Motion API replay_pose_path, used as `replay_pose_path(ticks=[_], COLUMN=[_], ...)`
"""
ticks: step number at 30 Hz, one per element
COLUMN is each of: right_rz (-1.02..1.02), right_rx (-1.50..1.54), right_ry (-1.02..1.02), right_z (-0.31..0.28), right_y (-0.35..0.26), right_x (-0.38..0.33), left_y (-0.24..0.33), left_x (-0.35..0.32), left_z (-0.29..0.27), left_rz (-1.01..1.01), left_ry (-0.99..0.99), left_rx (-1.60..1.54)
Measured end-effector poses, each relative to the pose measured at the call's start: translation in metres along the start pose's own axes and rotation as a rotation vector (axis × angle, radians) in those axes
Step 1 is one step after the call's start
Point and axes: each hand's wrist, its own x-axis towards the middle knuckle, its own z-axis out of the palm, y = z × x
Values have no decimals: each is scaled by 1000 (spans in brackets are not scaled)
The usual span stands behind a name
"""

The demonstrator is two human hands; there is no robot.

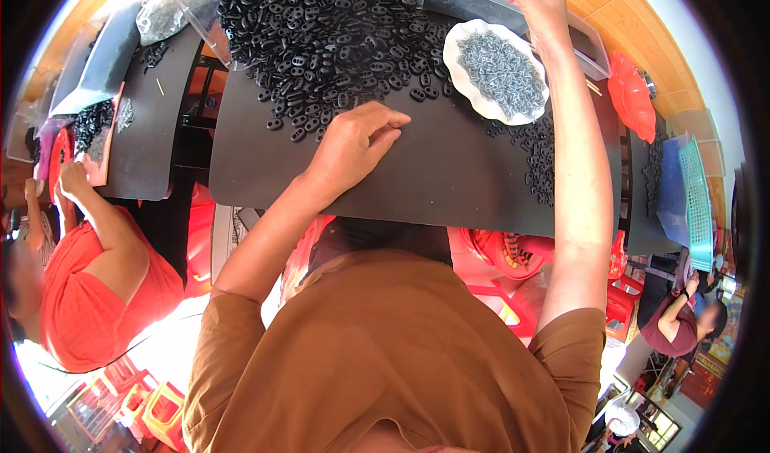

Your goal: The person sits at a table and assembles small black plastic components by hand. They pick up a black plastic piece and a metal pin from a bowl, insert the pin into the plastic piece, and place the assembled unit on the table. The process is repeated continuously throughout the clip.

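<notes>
My left hand [353, 150] is closed just above the dark table, its thumb and forefinger drawn near each other; anything held between them is too small or hidden to make out. In front of it spreads a big heap of small black oval plastic pieces with holes [321, 48]. My right hand [539, 10] reaches far forward over a clear plastic bin [589, 44], its visible fingers apart and partly cut off by the upper edge. Beneath that forearm stands a white scalloped dish [455, 56] full of small silvery metal parts [501, 72].
Tiny black parts [539, 160] lie scattered beside the dish. A red scalloped plate [630, 96] and a teal basket [696, 200] are at the right. On the left, a person in red [104, 292] works at another table [148, 144]. Red stools [164, 413] stand behind.
</notes>
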Motion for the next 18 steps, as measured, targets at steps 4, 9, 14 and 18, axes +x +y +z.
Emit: replay_pose_path(ticks=[4, 9, 14, 18], right_rz=[-132, 54, 142, 163], right_rx=[-120, 532, 966, 951], right_ry=[89, 242, 414, 474], right_z=[22, 32, 46, 55], right_y=[-21, -2, 0, -6], right_x=[-46, -103, -107, -108], left_y=[-3, 15, 51, 72], left_x=[-2, 0, 0, 2], left_z=[1, 7, 39, 54], left_rz=[54, 117, 268, 334], left_ry=[8, -27, -18, -61], left_rx=[39, 98, 87, 9])
